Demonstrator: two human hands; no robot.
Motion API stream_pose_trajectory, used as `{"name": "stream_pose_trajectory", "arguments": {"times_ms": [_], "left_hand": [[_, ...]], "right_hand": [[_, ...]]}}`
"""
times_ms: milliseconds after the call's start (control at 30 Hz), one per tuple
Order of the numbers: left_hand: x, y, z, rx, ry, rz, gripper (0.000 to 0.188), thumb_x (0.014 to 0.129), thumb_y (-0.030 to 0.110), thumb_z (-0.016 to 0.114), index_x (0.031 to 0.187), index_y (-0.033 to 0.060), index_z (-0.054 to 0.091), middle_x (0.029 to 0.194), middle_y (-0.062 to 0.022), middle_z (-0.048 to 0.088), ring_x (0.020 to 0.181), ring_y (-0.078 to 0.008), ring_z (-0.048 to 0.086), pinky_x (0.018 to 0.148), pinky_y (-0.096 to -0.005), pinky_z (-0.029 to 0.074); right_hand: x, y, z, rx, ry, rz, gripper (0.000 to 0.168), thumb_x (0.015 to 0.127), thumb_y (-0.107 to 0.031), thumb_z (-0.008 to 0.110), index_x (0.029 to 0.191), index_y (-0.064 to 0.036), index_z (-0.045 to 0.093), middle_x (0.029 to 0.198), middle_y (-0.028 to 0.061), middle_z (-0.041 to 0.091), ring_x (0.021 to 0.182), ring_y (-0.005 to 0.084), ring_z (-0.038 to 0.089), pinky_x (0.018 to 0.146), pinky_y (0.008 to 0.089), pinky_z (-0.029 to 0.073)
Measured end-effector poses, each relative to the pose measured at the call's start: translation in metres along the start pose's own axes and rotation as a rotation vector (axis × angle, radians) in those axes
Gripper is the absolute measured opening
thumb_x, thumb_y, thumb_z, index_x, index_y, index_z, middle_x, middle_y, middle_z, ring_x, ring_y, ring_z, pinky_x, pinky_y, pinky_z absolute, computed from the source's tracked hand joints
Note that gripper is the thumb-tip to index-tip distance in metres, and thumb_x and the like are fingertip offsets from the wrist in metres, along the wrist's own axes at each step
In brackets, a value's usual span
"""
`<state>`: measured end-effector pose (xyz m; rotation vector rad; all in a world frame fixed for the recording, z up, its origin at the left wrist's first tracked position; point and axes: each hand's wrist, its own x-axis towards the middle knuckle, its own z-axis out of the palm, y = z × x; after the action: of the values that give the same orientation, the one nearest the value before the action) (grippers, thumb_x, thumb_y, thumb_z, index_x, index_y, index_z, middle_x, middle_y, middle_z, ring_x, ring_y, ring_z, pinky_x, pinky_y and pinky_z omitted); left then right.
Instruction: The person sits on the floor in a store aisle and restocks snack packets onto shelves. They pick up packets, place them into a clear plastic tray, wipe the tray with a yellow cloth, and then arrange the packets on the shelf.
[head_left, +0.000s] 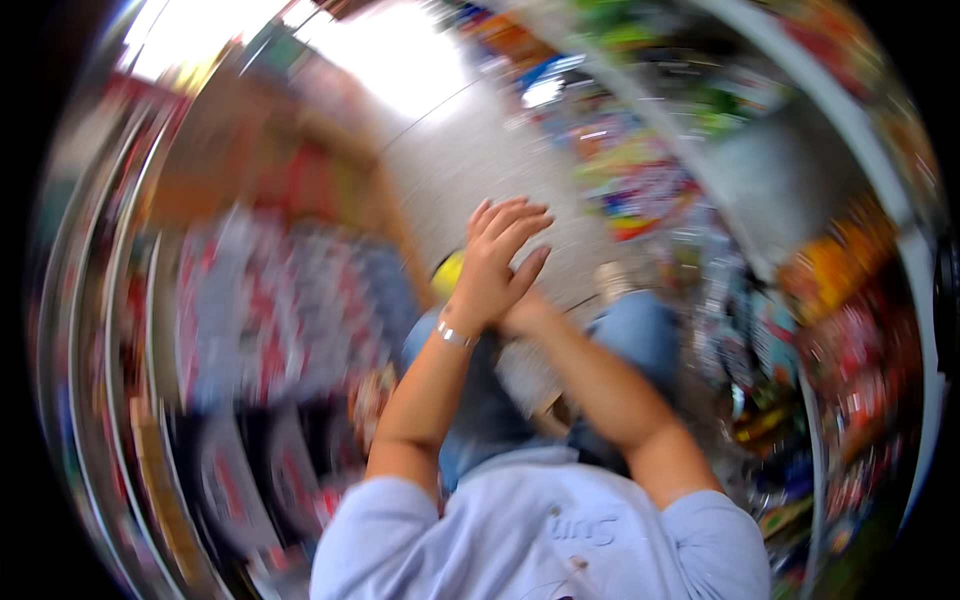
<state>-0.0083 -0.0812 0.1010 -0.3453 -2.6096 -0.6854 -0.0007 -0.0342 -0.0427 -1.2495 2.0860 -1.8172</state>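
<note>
My left hand (504, 247), with a silver bracelet (454, 334) on its wrist, is raised over my lap with its fingers slightly bent and nothing seen in it. My right hand (521, 315) lies behind and below it, mostly hidden and blurred, so its fingers do not show. The forearms cross or meet at the wrists above my jeans (637, 330). A yellow rounded thing (448, 274) shows just beside the left wrist.
Stacked wrapped packages (300, 307) and cartons (232, 480) fill the left side, by metal shelf edges. Shelves on the right hold colourful packets (637, 180) and orange packages (836, 259). A grey floor (442, 157) runs ahead between the two sides. The picture is blurred.
</note>
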Motion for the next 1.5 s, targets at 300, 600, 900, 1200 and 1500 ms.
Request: {"name": "stream_pose_trajectory", "arguments": {"times_ms": [300, 600, 900, 1200, 1500], "left_hand": [[-0.312, -0.083, -0.079, 0.449, 0.358, -0.92, 0.033, 0.076, 0.016, 0.065, 0.105, 0.0024, 0.058, 0.105, -0.0152, 0.059, 0.103, -0.033, 0.053, 0.094, -0.0396, 0.037], [-0.351, -0.15, -0.055, -0.327, 1.818, -1.558, 0.033, 0.084, 0.013, 0.058, 0.109, -0.0003, 0.041, 0.109, -0.0167, 0.052, 0.096, -0.0256, 0.052, 0.086, -0.0338, 0.041], [-0.358, -0.137, -0.027, -0.535, 1.775, -1.508, 0.032, 0.085, 0.011, 0.055, 0.111, 0.0089, 0.036, 0.093, -0.006, 0.054, 0.071, -0.0124, 0.054, 0.056, -0.0245, 0.045], [-0.336, -0.157, -0.053, -0.749, 1.739, -1.544, 0.028, 0.083, 0.011, 0.062, 0.104, 0.0031, 0.044, 0.086, -0.0091, 0.058, 0.065, -0.0182, 0.059, 0.049, -0.0255, 0.05], [-0.379, -0.184, -0.076, -0.672, 1.312, -1.886, 0.015, 0.085, 0.009, 0.059, 0.097, 0.0, 0.059, 0.085, -0.0122, 0.065, 0.067, -0.0208, 0.065, 0.049, -0.0276, 0.056]], "right_hand": [[0.027, -0.047, -0.013, -0.015, -0.305, 0.198, 0.026, 0.085, -0.016, 0.052, 0.105, 0.0, 0.055, 0.101, 0.0218, 0.06, 0.094, 0.0379, 0.058, 0.079, 0.0418, 0.044], [0.026, -0.032, 0.013, 0.035, -0.278, 0.247, 0.025, 0.084, -0.015, 0.054, 0.104, 0.001, 0.057, 0.094, 0.0208, 0.063, 0.09, 0.0335, 0.061, 0.078, 0.0366, 0.045], [0.025, -0.034, 0.014, 0.01, -0.279, 0.196, 0.025, 0.083, -0.014, 0.055, 0.102, 0.001, 0.058, 0.093, 0.0213, 0.062, 0.089, 0.0348, 0.061, 0.076, 0.0378, 0.045], [0.027, -0.044, 0.003, 0.03, -0.269, 0.186, 0.025, 0.082, -0.015, 0.056, 0.103, 0.0, 0.058, 0.094, 0.0217, 0.062, 0.091, 0.0364, 0.06, 0.078, 0.0388, 0.045], [0.026, -0.045, 0.003, -0.029, -0.308, 0.179, 0.025, 0.083, -0.015, 0.056, 0.103, 0.0, 0.057, 0.097, 0.0216, 0.061, 0.093, 0.0369, 0.059, 0.079, 0.0392, 0.045]]}}
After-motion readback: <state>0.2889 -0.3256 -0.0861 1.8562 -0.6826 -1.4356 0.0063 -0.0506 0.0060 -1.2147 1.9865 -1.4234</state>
